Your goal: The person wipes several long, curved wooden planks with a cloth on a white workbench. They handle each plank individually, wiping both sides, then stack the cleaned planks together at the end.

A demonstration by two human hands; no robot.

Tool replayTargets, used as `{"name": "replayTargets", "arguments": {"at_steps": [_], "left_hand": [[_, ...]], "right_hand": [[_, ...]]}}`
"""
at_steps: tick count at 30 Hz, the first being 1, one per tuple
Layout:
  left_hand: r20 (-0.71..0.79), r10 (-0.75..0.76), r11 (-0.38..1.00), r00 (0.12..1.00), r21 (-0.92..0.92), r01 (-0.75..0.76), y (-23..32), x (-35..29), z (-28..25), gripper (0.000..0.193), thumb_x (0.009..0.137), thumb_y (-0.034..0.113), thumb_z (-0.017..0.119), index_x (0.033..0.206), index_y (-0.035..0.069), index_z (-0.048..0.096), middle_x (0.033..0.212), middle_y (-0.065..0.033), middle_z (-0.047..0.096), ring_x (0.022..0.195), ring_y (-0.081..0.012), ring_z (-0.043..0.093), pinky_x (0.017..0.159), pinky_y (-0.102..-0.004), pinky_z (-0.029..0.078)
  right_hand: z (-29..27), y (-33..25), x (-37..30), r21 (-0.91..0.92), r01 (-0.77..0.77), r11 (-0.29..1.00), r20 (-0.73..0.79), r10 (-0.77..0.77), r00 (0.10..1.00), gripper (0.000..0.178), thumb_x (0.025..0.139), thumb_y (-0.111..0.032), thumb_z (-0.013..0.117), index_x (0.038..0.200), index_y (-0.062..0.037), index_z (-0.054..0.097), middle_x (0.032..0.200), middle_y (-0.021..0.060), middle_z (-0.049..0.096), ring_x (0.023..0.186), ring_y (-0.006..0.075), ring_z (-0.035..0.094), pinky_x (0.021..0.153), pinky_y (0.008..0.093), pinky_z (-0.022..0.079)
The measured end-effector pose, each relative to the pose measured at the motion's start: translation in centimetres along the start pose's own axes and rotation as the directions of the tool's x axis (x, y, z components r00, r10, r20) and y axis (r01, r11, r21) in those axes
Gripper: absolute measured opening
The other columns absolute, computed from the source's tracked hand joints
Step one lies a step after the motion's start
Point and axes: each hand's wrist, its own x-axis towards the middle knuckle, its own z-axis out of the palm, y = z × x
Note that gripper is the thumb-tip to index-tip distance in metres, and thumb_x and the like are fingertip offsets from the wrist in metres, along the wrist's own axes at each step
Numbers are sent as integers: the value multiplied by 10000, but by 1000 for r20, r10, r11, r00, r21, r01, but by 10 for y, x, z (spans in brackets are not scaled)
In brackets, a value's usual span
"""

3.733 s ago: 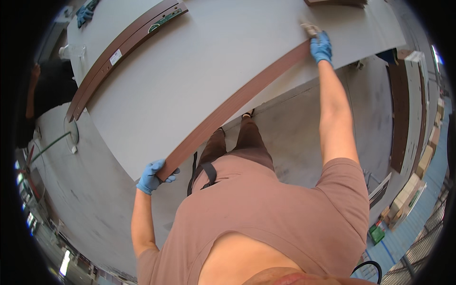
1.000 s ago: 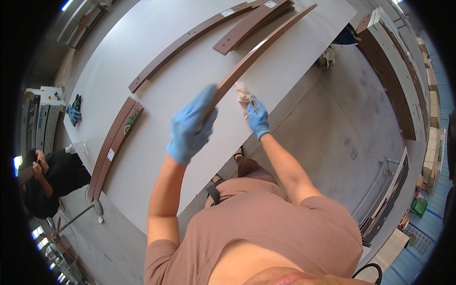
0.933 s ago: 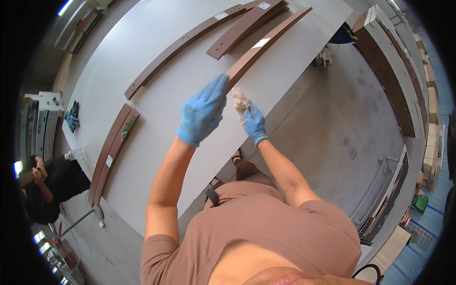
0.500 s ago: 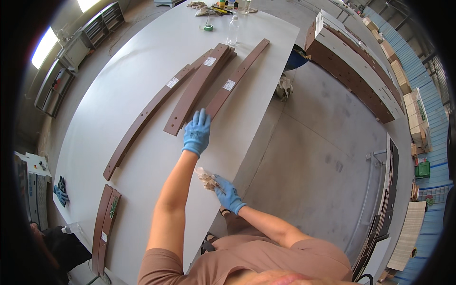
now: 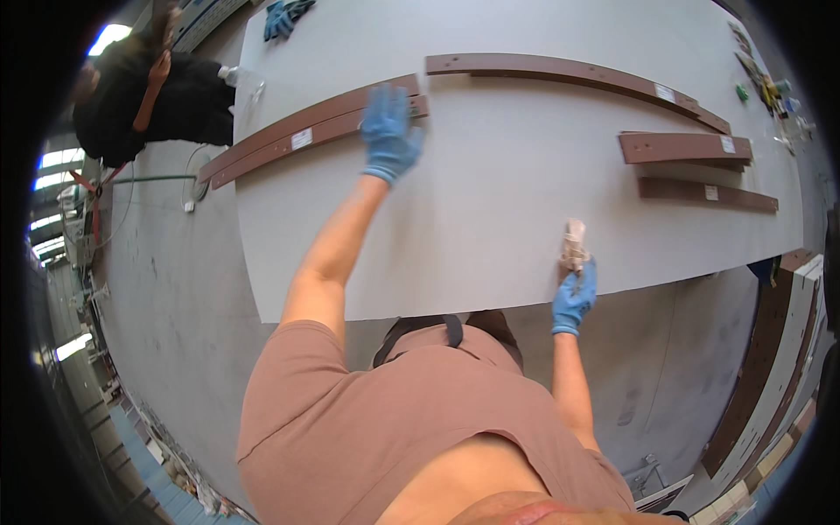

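Observation:
My left hand, in a blue work glove, reaches over the right end of two brown curved slats lying side by side at the table's left. Its fingers are stretched out; whether they touch the slats I cannot tell. Near the table's front edge, my right hand, also gloved in blue, grips a crumpled whitish rag. Another long curved slat with a white label lies across the back. A small stack of slats and a single slat are at the right.
The large grey table spans the view. A spare pair of gloves lies at its back left. Tools and small bottles are at the far right. A person in dark clothes stands beyond the left end. Stacked panels stand at right.
My view has turned toward the left. My left hand has left the end of the slat stack and is now over the pair at left. The rag stays in my right hand.

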Motion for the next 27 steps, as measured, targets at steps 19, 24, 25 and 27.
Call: {"name": "replayTargets", "arguments": {"at_steps": [19, 24, 25, 27], "left_hand": [[546, -3, 993, 838, 100, -61, -237, -125, -55, 815, 874, 269, 725, 1614, 123, 415, 1576, -222, 491, 1436, -416, 497, 1193, -534, 371], [368, 16, 965, 930, 238, -111, -244, -158, -77, 950, 796, 444, 829, 1598, 128, 432, 1592, -254, 464, 1458, -465, 449, 1217, -550, 349], [414, 0, 976, 910, 198, -90, -250, -162, -76, 968, 791, 444, 835, 1602, 116, 418, 1609, -253, 442, 1472, -460, 434, 1226, -538, 344], [429, 20, 991, 903, 110, -74, -258, -167, -72, 925, 785, 381, 858, 1554, 66, 452, 1553, -259, 506, 1425, -445, 499, 1189, -518, 407]], "right_hand": [[32, -10, 16, -296, -171, 940, -155, 130, 979, 399, 979, -147, 577, 1338, 13, 647, 1345, 235, 682, 1248, 405, 650, 1086, 422, 502], [36, 3, 17, -369, -177, 912, -222, 98, 970, 413, 985, -202, 594, 1336, 8, 647, 1334, 251, 677, 1239, 413, 649, 1079, 435, 504], [35, 5, 17, -371, -154, 916, -195, 85, 977, 411, 988, -202, 592, 1335, 10, 649, 1335, 250, 677, 1241, 414, 647, 1081, 433, 503], [31, 7, 17, -311, -178, 933, -157, 134, 978, 407, 994, -203, 590, 1334, 13, 653, 1338, 249, 677, 1244, 417, 645, 1084, 431, 502]]}}
